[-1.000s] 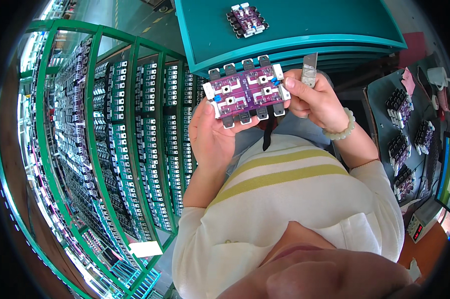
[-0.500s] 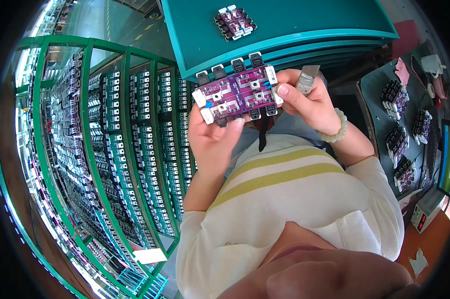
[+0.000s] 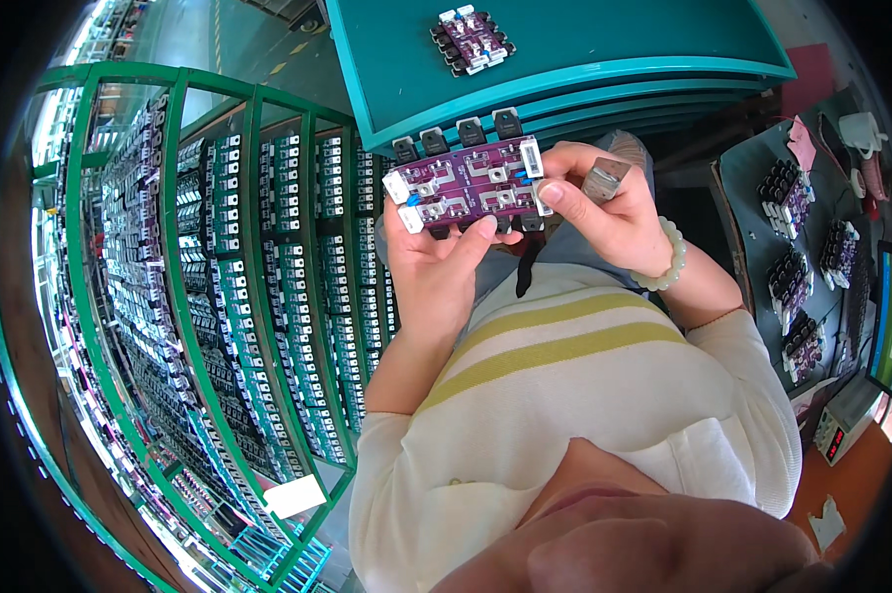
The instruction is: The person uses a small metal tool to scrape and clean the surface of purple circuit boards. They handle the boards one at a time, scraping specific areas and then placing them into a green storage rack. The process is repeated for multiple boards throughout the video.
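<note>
Left hand (image 3: 431, 267), right hand (image 3: 619, 222) grip the board (image 3: 463, 181) (right's got a metal strip (image 3: 605, 179) too!); rack (image 3: 176, 128) left of it, teal shelves (image 3: 604, 40) beyond, more boards (image 3: 788, 282) right.

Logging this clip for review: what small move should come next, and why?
Perhaps level the purple circuit board slightly toward the camera: its face looks foreshortened, and the left hand and right hand both hold it, so a small tilt seems well supported.

Purple PCB (image 3: 470, 185) in L hand (image 3: 434, 269) & R hand (image 3: 614, 217), metal pc. (image 3: 605, 179) also in R.
</note>
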The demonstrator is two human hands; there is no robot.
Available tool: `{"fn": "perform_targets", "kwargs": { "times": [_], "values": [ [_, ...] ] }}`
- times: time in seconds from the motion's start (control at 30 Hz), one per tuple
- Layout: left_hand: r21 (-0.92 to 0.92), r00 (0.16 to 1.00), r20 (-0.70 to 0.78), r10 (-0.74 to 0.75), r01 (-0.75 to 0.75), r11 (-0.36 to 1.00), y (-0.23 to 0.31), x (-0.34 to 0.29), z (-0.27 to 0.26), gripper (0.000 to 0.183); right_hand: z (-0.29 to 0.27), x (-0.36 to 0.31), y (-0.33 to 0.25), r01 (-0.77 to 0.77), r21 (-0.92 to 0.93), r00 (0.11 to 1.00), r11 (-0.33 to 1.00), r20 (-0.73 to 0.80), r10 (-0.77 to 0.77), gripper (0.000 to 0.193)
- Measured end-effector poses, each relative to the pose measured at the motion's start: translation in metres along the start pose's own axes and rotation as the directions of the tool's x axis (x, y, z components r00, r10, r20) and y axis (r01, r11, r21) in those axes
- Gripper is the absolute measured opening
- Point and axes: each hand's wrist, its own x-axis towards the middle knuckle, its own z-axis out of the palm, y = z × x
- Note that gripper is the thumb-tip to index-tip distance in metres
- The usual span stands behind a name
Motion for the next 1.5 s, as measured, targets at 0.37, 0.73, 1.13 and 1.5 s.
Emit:
{"fn": "perform_targets", "kwargs": {
  "times": [0.37,0.73,1.13,1.5],
  "values": [
    [-0.024,1.000,-0.030,0.003,-0.004,1.000,-0.001,0.000,-0.003,0.052,0.003,0.002,0.004,-0.116,0.098,0.993,0.988,0.001,0.117,0.016],
    [-0.027,0.999,0.040,0.000,0.001,1.000,0.005,-0.002,-0.001,0.056,-0.009,0.007,0.010,-0.368,0.422,0.925,0.828,0.076,0.372,0.019],
    [0.100,0.988,0.157,-0.004,-0.011,0.995,0.011,0.000,-0.006,0.054,-0.011,0.004,0.010,-0.381,0.448,0.911,0.809,0.034,0.410,0.018],
    [0.110,0.993,0.110,-0.041,0.029,0.994,0.014,-0.002,-0.002,0.054,-0.011,0.003,0.009,-0.375,0.449,0.915,0.811,0.038,0.402,0.020]
  ]
}}
